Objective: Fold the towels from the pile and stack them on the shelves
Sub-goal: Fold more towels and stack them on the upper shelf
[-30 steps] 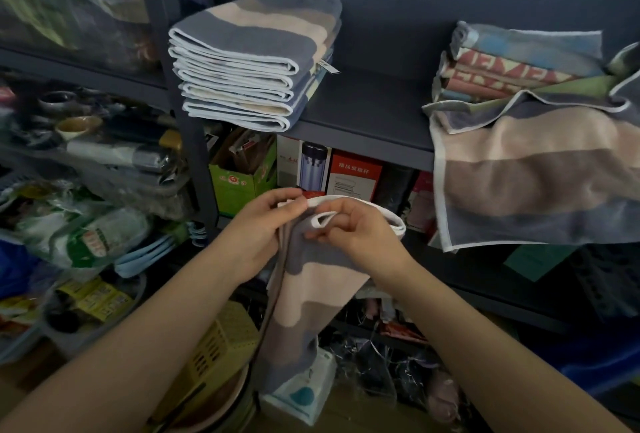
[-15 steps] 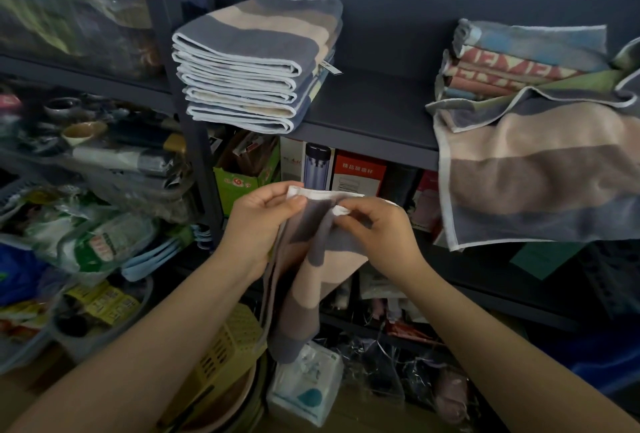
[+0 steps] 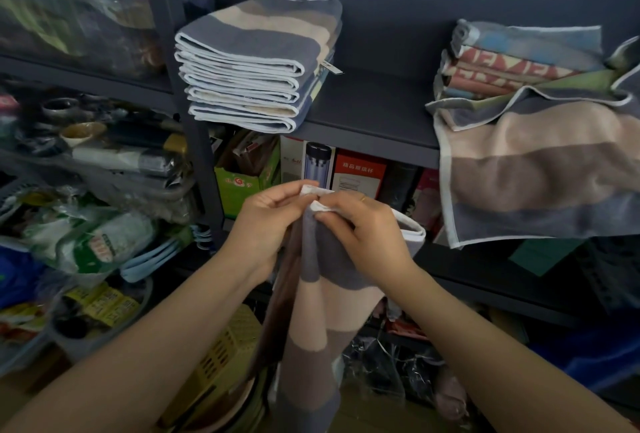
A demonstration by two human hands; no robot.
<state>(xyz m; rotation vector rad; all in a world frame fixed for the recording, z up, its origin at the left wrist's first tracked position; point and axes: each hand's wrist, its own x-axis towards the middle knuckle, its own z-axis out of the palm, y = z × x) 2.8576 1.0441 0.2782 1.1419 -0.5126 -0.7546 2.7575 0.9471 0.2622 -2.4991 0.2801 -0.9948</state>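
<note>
On the left part of the dark grey metal shelf a neat stack of folded towels with grey, beige and blue stripes is lying near the shelf's front edge. I am counting about five or six folded pieces in it, so I judge that a good part of the work is already done.

In the middle, nearer to the camera and lower than this shelf, the person is holding one striped towel in grey, beige and brown with a white hem. It is hanging down in the air between the two arms. The left hand is pinching the top white edge with its thumb and curled fingers. Touching it, the right hand is gripping the same top edge, with its fingers bent around the cloth and a thin ring on one finger. The corners seem to be coming together, so I think this towel is at an early fold, not finished.

On the right part of the shelf, well apart from the neat stack, a loose pile of unfolded towels in pink, blue and green patterns is waiting. One big striped towel in beige, brown and grey from it is hanging over the shelf edge. So several towels are probably remaining: the held one needs folding and stacking, then the pile.
</note>
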